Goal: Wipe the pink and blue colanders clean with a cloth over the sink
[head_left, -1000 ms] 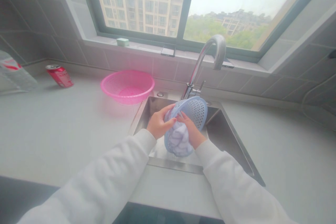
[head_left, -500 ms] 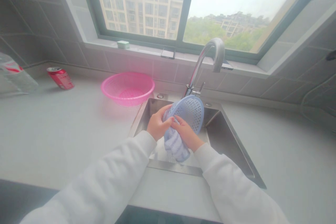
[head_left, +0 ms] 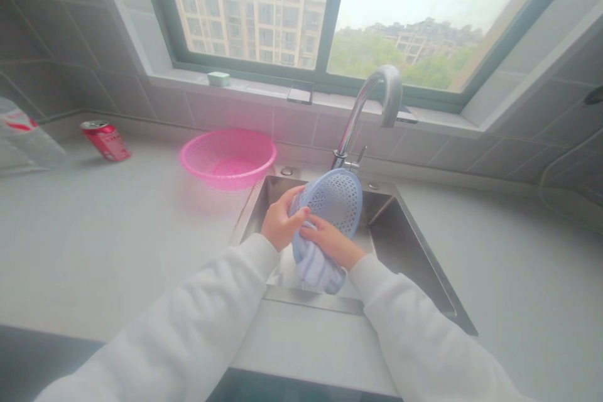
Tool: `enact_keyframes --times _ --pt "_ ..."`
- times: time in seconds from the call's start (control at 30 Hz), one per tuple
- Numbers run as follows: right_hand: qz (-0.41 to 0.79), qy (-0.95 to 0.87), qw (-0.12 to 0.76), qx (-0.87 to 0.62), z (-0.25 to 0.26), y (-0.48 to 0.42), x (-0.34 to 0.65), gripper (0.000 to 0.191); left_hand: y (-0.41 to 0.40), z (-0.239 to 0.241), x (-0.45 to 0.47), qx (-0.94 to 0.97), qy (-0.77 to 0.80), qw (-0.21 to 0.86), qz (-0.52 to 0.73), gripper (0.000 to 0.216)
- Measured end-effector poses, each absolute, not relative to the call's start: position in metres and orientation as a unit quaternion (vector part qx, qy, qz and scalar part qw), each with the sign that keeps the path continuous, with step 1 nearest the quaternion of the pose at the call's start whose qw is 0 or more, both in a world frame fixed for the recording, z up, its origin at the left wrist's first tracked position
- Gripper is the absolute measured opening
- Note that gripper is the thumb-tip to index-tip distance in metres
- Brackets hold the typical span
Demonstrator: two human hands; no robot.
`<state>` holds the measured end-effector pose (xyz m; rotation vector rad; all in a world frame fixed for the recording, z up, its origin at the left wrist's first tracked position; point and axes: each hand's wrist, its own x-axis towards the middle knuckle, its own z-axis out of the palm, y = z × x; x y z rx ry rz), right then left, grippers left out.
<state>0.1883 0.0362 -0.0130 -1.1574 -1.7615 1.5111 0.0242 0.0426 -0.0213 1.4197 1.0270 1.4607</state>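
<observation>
One pink basket sits near the hand-held blue basket.

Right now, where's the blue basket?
Head view, centre: the blue basket over the steel sink, below the chrome faucet, held by left hand and right hand.

The sink was set into the counter, with a second mesh basket held inside its opening. From the sink, the faucet stood at twelve o'clock, a mesh basket sat at ten, and a can lay farther out at half past nine. Behind the faucet ran the windowsill, carrying a phone.
</observation>
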Motion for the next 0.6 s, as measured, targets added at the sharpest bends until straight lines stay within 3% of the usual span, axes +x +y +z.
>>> enact_keyframes --times 0.17,0.23,0.4,0.6 --pt "0.426 -0.765 0.112 -0.470 -0.019 0.042 0.198 0.027 0.046 -0.021 0.023 0.530 0.425 0.442 0.585 0.058" --pt "0.437 -0.758 0.139 -0.465 -0.018 0.042 0.197 0.026 0.046 -0.021 0.023 0.528 0.428 0.440 0.587 0.058" --pt "0.534 -0.665 0.304 -0.425 -0.014 0.039 0.188 0.043 0.046 -0.025 0.023 0.548 0.433 0.432 0.570 0.057" --pt "0.428 -0.777 0.144 -0.439 -0.020 0.041 0.197 0.015 0.047 -0.029 0.023 0.569 0.429 0.423 0.560 0.056"
